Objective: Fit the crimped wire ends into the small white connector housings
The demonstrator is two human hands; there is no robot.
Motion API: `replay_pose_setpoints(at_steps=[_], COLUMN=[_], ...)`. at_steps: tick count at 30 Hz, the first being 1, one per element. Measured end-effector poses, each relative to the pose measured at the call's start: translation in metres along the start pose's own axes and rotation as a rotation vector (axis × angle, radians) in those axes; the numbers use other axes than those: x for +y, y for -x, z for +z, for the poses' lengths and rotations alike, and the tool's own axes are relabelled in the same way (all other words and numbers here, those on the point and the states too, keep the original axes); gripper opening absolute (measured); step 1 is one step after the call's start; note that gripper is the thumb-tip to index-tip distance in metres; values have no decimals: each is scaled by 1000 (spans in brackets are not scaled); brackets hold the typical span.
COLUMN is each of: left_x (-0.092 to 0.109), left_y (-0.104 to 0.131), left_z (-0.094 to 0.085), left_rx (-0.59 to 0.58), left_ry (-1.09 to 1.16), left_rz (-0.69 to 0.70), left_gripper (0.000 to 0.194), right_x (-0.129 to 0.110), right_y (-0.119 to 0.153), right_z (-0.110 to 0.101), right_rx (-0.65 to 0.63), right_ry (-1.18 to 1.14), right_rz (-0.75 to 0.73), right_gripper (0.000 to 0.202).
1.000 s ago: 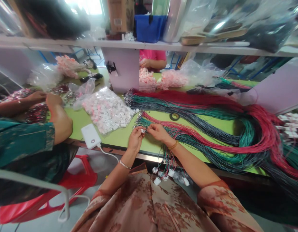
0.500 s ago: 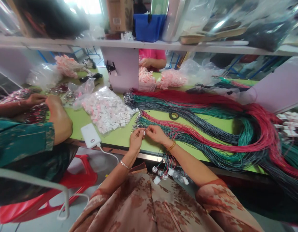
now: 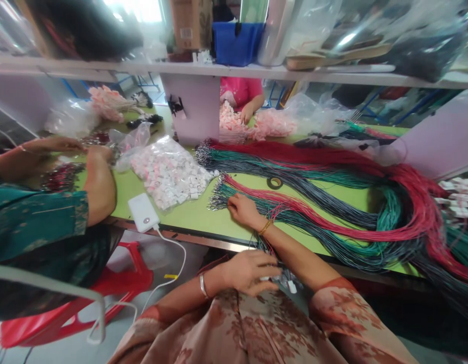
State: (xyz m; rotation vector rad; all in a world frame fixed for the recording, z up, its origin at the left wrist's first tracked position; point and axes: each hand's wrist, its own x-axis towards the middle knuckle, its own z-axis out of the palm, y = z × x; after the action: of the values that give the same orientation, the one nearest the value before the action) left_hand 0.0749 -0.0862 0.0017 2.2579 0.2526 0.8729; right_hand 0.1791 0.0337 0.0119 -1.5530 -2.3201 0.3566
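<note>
My right hand (image 3: 244, 210) rests over the near bundle of wires (image 3: 294, 205), its fingers curled together beside the metal-tipped ends (image 3: 218, 196). What those fingers hold is hidden. Lower down, in front of my lap, my left hand (image 3: 251, 270) has its fingers spread. It lies over white connectors (image 3: 291, 286) that hang on thin wires below the table edge and partly covers them. A clear bag of white connectors (image 3: 168, 174) lies to the left of the wire ends.
Behind the near bundle runs a larger bundle of red, green and dark wires (image 3: 313, 151). A tape roll (image 3: 274, 182) sits between them. A white power bank (image 3: 143, 212) with a cable is near the front edge. Co-workers' arms (image 3: 99, 182) show left and across the table.
My left hand has left my right hand and dropped to the hanging connectors, its fingers opening. The right hand stays near the wire ends. The co-worker across has moved a hand right.
</note>
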Motion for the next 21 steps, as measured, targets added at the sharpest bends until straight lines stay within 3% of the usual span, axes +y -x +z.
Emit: replay_pose_setpoints(at_steps=[2,4,6,8,10,17,19,21], left_x=[-16,-37,-60,-80,-94,-100,-98,-97], left_y=[4,10,17,25,32,34,34,34], left_z=[-27,-67,-109,-140,-157,-159,-160,-162], left_rx=[247,600,787,784,707,508,583,760], left_ry=[-66,-173,-396,-613,-715,-814,-771,-654], left_rz=[-172,-400,-642,-806,-871,-934,-906,-823], left_gripper=[15,12,16,25,26,19,18,20], right_x=[-1,2,6,9,10,0,-5,-9], right_y=[2,3,3,3,3,-4,-9,-14], right_z=[2,3,3,3,4,0,-1,-2], right_rx=[-11,-11,3,27,55,153,157,150], right_ry=[40,48,30,-22,-105,-432,-493,-551], right_rz=[-26,-52,-58,-60,-72,-160,-169,-168], right_gripper=[17,17,16,15,14,12,11,11])
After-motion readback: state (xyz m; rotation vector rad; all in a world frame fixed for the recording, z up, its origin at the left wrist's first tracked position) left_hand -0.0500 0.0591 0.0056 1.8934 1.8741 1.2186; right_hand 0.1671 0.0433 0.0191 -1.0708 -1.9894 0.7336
